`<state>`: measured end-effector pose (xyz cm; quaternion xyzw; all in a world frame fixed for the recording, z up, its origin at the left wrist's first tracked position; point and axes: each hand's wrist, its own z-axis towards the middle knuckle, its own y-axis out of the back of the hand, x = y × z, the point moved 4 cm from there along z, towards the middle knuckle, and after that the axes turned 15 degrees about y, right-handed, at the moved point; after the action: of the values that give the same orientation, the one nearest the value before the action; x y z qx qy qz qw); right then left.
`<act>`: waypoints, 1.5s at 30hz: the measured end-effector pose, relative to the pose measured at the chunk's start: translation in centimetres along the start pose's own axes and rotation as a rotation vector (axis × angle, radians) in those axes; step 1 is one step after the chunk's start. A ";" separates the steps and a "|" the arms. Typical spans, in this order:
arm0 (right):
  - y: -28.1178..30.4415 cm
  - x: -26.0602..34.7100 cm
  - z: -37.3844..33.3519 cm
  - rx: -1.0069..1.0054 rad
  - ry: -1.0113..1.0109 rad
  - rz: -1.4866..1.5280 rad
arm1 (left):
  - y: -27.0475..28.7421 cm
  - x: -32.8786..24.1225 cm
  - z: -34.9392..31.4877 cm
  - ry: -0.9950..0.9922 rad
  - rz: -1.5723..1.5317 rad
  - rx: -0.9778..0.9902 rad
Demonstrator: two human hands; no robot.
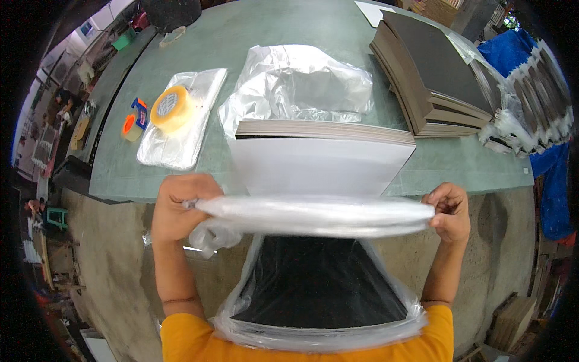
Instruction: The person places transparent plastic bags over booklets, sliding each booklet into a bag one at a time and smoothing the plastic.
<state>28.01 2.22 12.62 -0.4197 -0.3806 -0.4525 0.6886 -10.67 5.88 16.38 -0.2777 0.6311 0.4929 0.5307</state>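
Observation:
My left hand (182,204) and my right hand (447,212) are closed on opposite ends of a clear plastic bag (319,215). Its upper part is stretched into a whitish band between them, blurred by motion. Below the band, a flat black panel (319,283) leans toward my chest with clear plastic around its edges. Just beyond the band, a stack of boards with a white face (313,163) stands at the table's near edge. A loose piece of clear plastic (214,238) hangs below my left hand.
On the green table (211,30) lie crumpled plastic (295,81), folded clear bags (172,148), a tape roll (172,108) and a blue-and-orange tape dispenser (137,117). Dark boards (440,60) are stacked at right, beside plastic-wrapped bundles (534,96). A green stool (57,217) stands far left.

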 end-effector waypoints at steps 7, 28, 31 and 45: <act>1.8 -18.0 -9.6 0.098 -0.726 0.331 | -6.3 25.9 -7.9 0.880 -0.842 0.253; -5.6 -19.5 -10.9 0.954 -0.521 -0.649 | -16.5 19.6 -5.4 0.517 0.010 0.460; -3.0 -21.8 -10.8 0.776 -0.633 -0.750 | -14.9 20.6 -2.0 0.479 0.295 0.238; -9.6 -10.9 -2.2 0.678 -0.339 0.032 | -7.2 4.6 3.9 0.447 -0.239 -0.164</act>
<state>16.01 1.18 4.21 -0.2428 -0.6107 -0.2139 0.7227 -4.08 7.69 9.89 -0.4943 0.6533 0.4027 0.4083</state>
